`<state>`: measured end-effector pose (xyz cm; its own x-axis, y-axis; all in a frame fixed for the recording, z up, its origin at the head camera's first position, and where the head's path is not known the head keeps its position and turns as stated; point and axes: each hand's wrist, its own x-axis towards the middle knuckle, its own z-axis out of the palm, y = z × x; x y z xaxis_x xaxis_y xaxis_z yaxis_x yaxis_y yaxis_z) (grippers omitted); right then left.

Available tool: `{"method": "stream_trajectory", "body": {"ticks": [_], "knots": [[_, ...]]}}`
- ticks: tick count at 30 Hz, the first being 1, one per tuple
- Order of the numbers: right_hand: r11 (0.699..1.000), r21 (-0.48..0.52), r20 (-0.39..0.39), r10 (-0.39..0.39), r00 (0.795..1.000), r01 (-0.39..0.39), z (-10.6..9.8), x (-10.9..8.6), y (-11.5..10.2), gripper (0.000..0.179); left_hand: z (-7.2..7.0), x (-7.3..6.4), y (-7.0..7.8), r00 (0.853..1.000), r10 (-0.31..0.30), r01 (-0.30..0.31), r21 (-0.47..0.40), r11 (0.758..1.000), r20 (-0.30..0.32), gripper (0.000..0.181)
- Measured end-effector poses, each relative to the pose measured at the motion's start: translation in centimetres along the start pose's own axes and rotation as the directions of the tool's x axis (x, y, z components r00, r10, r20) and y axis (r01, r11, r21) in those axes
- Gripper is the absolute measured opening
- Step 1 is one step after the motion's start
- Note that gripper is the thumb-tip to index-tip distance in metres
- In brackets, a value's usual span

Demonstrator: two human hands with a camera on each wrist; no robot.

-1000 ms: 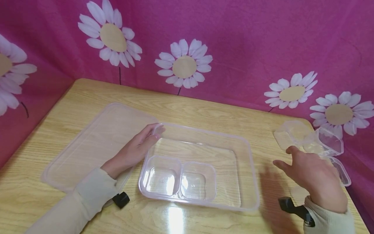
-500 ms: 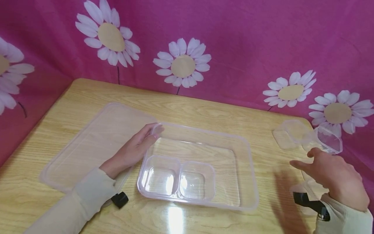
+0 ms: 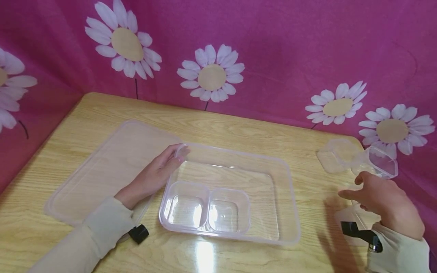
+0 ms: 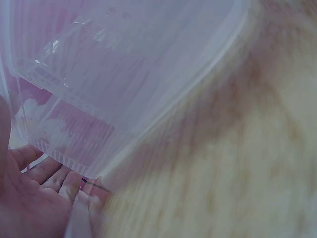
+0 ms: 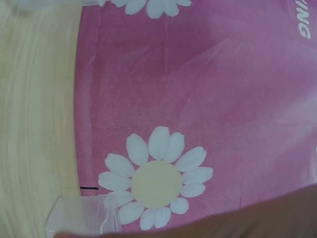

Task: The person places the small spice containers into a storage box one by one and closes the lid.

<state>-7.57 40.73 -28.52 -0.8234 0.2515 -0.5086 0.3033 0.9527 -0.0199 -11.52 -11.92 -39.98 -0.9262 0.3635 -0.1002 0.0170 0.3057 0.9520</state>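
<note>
A large clear plastic container, rectangular and without its lid, stands on the table. Two small clear cups fill its near left part: a left cup and a right cup side by side. My left hand grips the container's left rim near the far corner, thumb over the edge and fingers along the outside wall. At the right, my right hand is over more small clear cups, thumb and forefinger apart. The faint outline of a cup shows around its fingertips; I cannot tell whether it is held.
A large translucent lid lies flat at the left, partly under the left forearm. At the back right lie a small cup and a tilted cup. Another small cup is before the right wrist. A pink flowered cloth hangs behind.
My right hand has moved right across the small cups, then slightly back to the left. Cup outlines near its fingers have shifted a little left. My left hand stays on the container's rim.
</note>
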Motion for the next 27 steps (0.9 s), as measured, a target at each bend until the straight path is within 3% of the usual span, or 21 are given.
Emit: {"method": "stream_trajectory", "body": {"ticks": [4, 8, 11, 17, 22, 27], "knots": [[1.0, 0.028, 0.004, 0.003, 1.0, -0.003, 0.2, 0.0, -0.4, 0.075, 0.1, -0.1, 0.0, 1.0, -0.004, 0.004, 0.005, 1.0, -0.001, 0.052], [0.996, -0.038, -0.045, -0.083, 0.995, 0.082, 0.2, -0.1, -0.8, 0.065, 0.1, -0.1, 0.0, 1.0, 0.0, 0.0, 0.008, 1.0, -0.004, 0.051], [0.98, -0.115, -0.109, -0.172, 0.979, 0.16, 0.5, -0.2, -1.2, 0.061, 0.1, -0.1, 0.0, 1.0, 0.002, -0.002, 0.008, 1.0, -0.005, 0.051], [0.966, -0.131, -0.129, -0.24, 0.962, 0.223, 0.9, -0.6, -2.8, 0.057, 0.0, -0.1, 0.0, 1.0, 0.012, -0.012, 0.004, 1.0, -0.001, 0.051], [0.961, -0.143, -0.108, -0.254, 0.961, 0.237, 1.0, -0.7, -3.4, 0.047, 0.0, -0.1, 0.0, 1.0, 0.008, -0.008, -0.006, 1.0, 0.004, 0.051], [0.97, -0.144, -0.108, -0.212, 0.971, 0.195, 0.9, -0.8, -3.1, 0.046, -0.1, 0.1, 0.0, 1.0, -0.003, 0.003, -0.001, 1.0, 0.001, 0.051]]}}
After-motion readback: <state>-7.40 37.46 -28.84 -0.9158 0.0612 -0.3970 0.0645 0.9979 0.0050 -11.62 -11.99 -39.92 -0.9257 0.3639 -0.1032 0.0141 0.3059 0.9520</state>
